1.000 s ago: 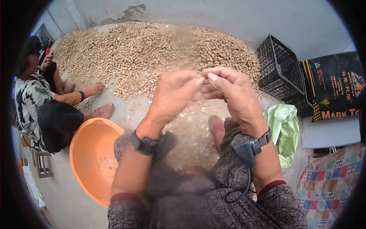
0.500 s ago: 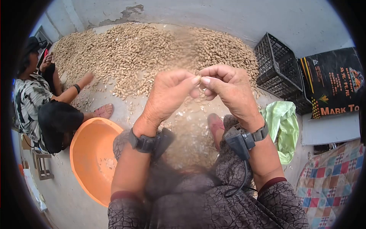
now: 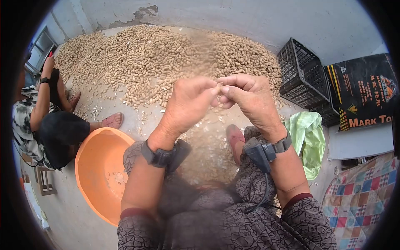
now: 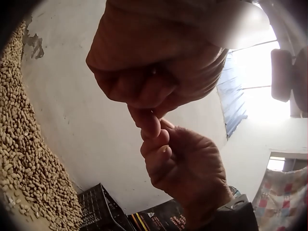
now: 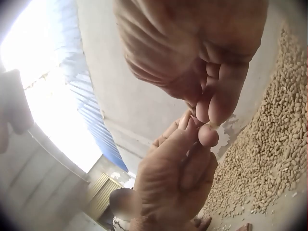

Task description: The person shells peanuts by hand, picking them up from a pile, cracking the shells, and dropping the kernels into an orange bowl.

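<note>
In front of the body, the left hand and the right hand meet at the fingertips. Between them is a small pale peanut, pinched by thumb and forefinger on both sides and mostly covered by the fingers. The right wrist view shows only a light sliver of it among the fingertips. Beyond the hands spreads a large heap of unshelled peanuts along the wall. Broken shells litter the floor below, between the legs.
An orange basin with a few bits in it stands at the left. Another person sits beyond it by the heap. To the right are a black plastic crate, a black printed sack, a light green bag and a checked cloth.
Both hands stay at nearly the same spot, their fingertips drawn closer together than a second ago. At left, the other person has lifted an arm from the heap and leaned back.
</note>
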